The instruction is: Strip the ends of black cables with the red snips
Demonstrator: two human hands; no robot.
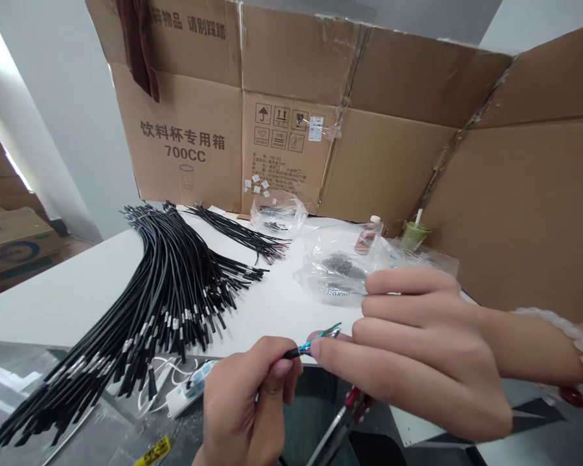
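Note:
My left hand (252, 395) is closed, thumb and fingers gripping a black cable (291, 354) near its stripped end. Out of the sheath come thin wires (315, 342), blue and green with some bare silvery strands. My right hand (422, 343) pinches these wires between thumb and index finger, its other fingers held out loosely. Just below the right hand, a metal tool with red parts (337, 424) points down and left; I cannot tell whether that hand also supports it.
A large bundle of black cables (175, 285) hangs over the left edge of the white table (267, 304). Behind it lies a smaller cable bunch (243, 233). Plastic bags (340, 259), a green cup (414, 234) and tall cardboard walls (291, 149) stand beyond. A power strip (189, 391) sits below.

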